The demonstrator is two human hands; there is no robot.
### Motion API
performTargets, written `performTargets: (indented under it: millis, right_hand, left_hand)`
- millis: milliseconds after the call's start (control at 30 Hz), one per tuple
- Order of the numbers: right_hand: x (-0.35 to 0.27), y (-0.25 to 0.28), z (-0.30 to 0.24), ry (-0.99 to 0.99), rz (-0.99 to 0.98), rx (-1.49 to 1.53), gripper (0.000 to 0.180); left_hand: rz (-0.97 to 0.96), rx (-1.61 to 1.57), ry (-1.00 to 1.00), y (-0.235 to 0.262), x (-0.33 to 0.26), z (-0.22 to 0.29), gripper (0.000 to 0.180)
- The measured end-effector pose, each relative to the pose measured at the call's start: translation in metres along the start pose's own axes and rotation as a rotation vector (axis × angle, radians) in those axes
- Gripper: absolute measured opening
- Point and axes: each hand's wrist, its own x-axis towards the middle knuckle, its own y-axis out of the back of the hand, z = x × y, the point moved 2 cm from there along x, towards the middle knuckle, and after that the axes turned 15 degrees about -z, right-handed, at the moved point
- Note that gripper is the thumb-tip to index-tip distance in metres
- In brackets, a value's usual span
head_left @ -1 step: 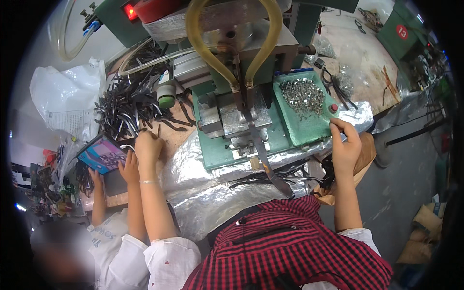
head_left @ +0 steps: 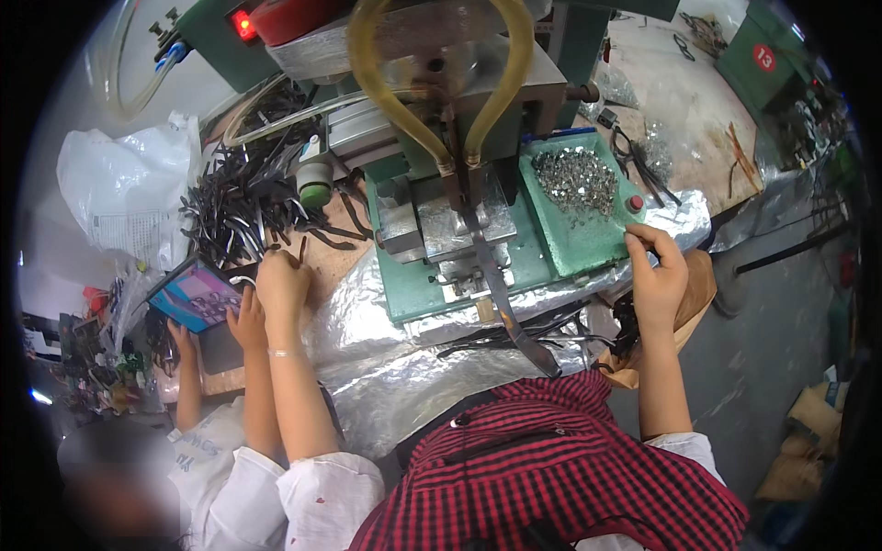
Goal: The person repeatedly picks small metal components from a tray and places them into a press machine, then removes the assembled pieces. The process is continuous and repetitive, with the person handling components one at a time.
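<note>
While the left hand [head_left: 282, 280] sits beside a pile of dark strips [head_left: 230, 207], its fingers curled, whether round a strip I cannot tell, the right hand [head_left: 660, 275] is at the near right edge of the green tray [head_left: 574, 253] of metal bits [head_left: 579, 182]; its thumb and forefinger tips come close together, anything between them too small to tell; one long strip [head_left: 496, 285] slants down from the press [head_left: 533, 87].

Workshop: bench machine [head_left: 432, 225] between left fingers [head_left: 272, 261] and right fingers [head_left: 649, 235]; silvery bits [head_left: 577, 182] near right, dark strips [head_left: 225, 216] beyond left.
</note>
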Motion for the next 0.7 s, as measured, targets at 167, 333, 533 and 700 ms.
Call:
performTargets:
  millis: [167, 333, 533, 700]
  right_hand:
    - [0.02, -0.026, -0.072, 0.15, -0.197, 0.274, 0.014]
    - [0.066, -0.068, -0.102, 0.399, -0.116, 0.121, 0.013]
    - [0.061, -0.07, -0.053, -0.189, -0.323, 0.725, 0.021]
    - [0.056, -0.069, -0.122, 0.109, -0.383, 0.72, 0.019]
  left_hand:
    - [0.134, -0.304, -0.068, 0.012, -0.011, 0.008, 0.013]
    - [0.115, -0.959, -0.169, 0.011, -0.019, 0.03, 0.014]
    - [0.138, -1.26, -0.161, 0.043, -0.058, 0.053, 0.013]
    - [0.398, -1.216, -0.792, 0.125, -0.077, 0.121, 0.006]
